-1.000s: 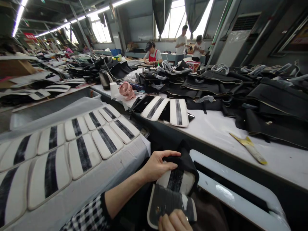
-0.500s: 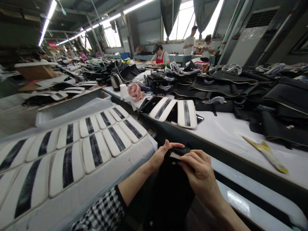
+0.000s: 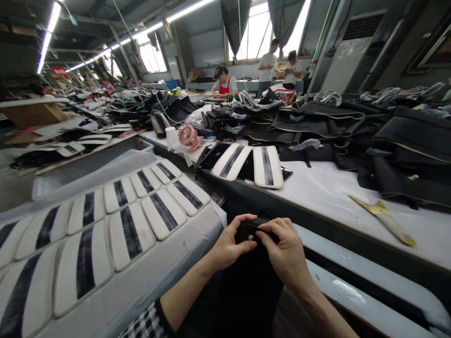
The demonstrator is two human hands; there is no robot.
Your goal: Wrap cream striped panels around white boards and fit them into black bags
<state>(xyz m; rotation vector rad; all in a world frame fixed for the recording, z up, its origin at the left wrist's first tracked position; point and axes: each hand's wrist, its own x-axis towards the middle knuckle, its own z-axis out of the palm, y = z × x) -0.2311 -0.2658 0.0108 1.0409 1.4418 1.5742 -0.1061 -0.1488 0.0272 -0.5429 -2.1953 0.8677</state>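
Both hands are on a small black leather-like piece [image 3: 246, 230] in front of my body. My left hand [image 3: 229, 241] grips its left side, with thumb and forefinger curved around it. My right hand [image 3: 285, 246] pinches its right edge between thumb and fingers. A small pale spot shows on the piece by my left thumb. Dark cloth fills the area below the hands, so the piece's lower extent cannot be made out. Left of my hands, cream flap-shaped panels [image 3: 130, 234] with black stripes lie in rows on a covered table [image 3: 183, 249].
Two more striped panels [image 3: 268, 166] rest on the white worktable [image 3: 327, 188] ahead, near a pink fan [image 3: 189, 137], a white cup [image 3: 172, 137] and a kettle [image 3: 159, 123]. Black bag parts [image 3: 317, 122] are heaped behind. A yellow packet [image 3: 385, 219] lies right. Co-workers [image 3: 223, 84] are farther back.
My left thumb has come down onto the front of the black piece, and the pale strip seen before is now mostly hidden. The camera view has turned slightly right.
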